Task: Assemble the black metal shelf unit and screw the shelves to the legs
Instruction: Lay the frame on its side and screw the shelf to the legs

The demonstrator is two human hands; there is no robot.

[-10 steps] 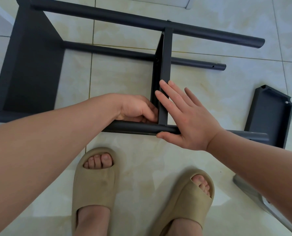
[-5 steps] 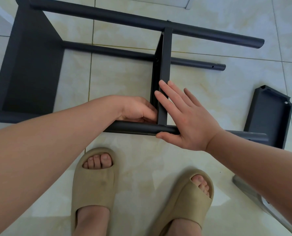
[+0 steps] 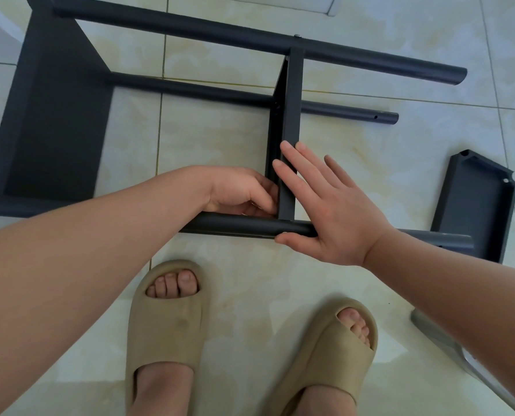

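At centre frame the flat, straight-fingered right hand (image 3: 325,211) braces shelf (image 3: 293,115) against leg (image 3: 244,228), while the left hand (image 3: 241,193) curls into that corner, its contents impossible to tell; holes should align before tightening.

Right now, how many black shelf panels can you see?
3. The left shelf is mounted on the legs, the middle shelf stands against the right hand, and the loose shelf lies on the floor at right. The arms may hide more.

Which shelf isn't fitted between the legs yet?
The right shelf, lying beyond the leg ends with its hollow side up. The left shelf and middle shelf both sit between the legs.
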